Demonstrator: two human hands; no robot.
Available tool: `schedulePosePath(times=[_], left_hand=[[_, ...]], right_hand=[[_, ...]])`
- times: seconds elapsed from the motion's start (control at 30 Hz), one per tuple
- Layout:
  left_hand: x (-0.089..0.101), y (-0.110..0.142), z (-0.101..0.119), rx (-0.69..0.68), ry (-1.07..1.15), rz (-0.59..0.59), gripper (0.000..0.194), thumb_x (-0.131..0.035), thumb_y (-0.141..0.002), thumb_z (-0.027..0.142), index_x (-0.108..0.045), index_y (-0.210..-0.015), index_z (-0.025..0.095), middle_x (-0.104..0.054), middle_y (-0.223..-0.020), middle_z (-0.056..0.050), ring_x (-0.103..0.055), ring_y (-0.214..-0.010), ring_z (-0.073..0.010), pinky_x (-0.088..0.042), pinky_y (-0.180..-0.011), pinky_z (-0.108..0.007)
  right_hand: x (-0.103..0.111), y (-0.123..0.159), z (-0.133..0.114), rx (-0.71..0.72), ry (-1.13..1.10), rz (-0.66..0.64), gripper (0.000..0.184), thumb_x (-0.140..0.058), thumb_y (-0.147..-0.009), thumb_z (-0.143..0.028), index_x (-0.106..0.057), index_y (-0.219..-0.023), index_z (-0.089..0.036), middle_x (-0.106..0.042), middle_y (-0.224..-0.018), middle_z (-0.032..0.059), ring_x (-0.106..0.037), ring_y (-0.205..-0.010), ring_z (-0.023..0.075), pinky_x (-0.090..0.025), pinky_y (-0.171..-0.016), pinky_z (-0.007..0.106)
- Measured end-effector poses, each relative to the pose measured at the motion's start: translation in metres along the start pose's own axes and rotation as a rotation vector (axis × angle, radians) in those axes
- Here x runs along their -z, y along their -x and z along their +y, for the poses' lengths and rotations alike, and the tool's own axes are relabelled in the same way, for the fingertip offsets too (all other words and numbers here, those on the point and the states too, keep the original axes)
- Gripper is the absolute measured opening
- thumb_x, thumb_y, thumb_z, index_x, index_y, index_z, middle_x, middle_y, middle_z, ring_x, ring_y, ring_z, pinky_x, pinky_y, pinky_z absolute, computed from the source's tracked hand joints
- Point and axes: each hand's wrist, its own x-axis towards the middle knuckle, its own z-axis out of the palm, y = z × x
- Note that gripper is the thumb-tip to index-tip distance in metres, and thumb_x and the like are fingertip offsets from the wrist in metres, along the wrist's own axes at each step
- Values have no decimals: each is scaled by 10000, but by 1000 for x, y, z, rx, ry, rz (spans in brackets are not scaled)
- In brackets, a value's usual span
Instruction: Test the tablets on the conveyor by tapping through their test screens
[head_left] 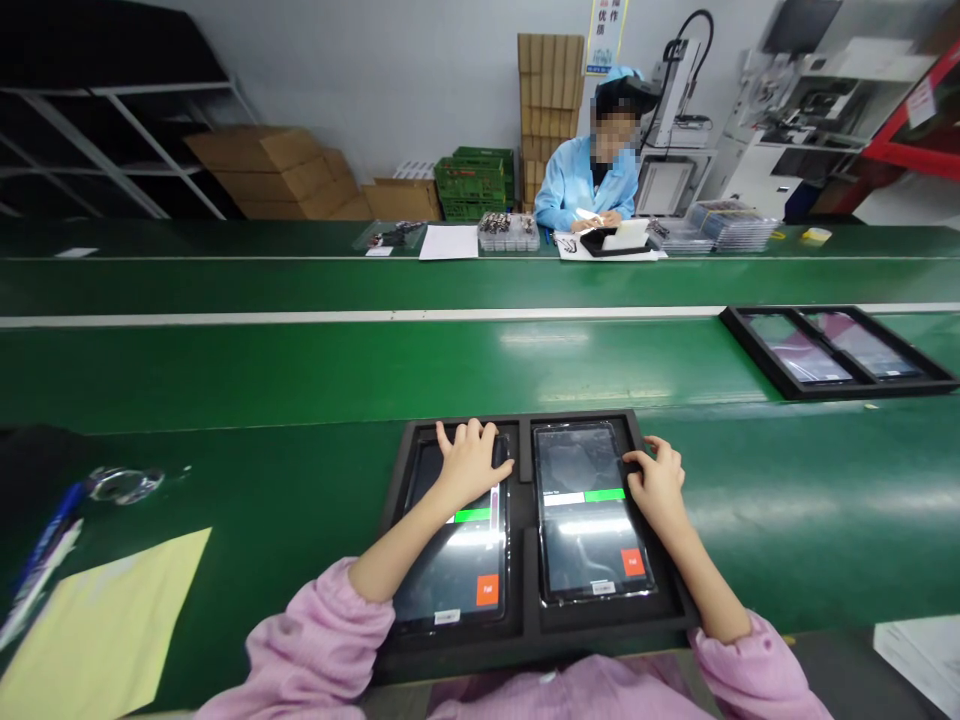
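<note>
Two tablets lie side by side in a black foam tray on the green bench in front of me. My left hand (470, 464) is spread over the upper part of the left tablet (442, 560), hiding some of its screen. My right hand (658, 478) rests at the upper right edge of the right tablet (581, 560), its fingers apart and bent over the rim of the black tray (529, 590). Both screens are lit, each with a green bar and a red-orange box marked "Fail". Neither hand lifts anything.
On the belt at the right sits another black tray (784, 385) with two tablets. Yellow paper (112, 620), pens (46, 545) and a clear tape roll (126, 485) lie at my left. Across the line, a co-worker in blue (577, 185) sits behind a small-parts box (508, 235).
</note>
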Motion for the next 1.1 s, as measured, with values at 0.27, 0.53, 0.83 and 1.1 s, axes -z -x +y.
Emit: schedulePosePath(times=[0.27,0.53,0.83,1.1], left_hand=[[3,0,7,37,-17,0,432,-591,-774,411,-589,-1113,144,-560,-1114,-144,-517,-1095,-322,-104,-1115,-688],[-1,1,15,53,-102,44,443,-559,-762,360,-591,-1127,111,-561,-1094,-161,-512,-1085,-341,-133,-1111,-669],[-5,-1,11,17,-91,2,401,-509,-817,330,-586,-1154,127,-576,-1154,-169,-523,-1124,-330,-111,-1115,-674],[8,6,-103,326,164,221,555,-372,-861,568,-537,-1286,251,-538,-1350,-151,-450,-1282,-405,-92,-1062,-757]], right_hand=[[-10,-2,8,16,-53,-13,447,-497,-694,-53,-684,-1063,-224,-439,-1242,119,-434,-1124,316,-447,-896,478],[-18,-5,17,17,-163,-20,506,-487,-672,-23,-701,-1075,-242,-439,-1227,103,-472,-1072,281,-432,-986,489],[-22,-8,14,-47,-228,-94,533,-468,-674,11,-672,-1102,-232,-419,-1268,110,-459,-1120,272,-399,-1016,476],[-16,-6,15,-51,-530,-80,654,-469,-637,-28,-609,-1230,-265,-468,-1233,80,-460,-1176,242,-358,-1068,417]])
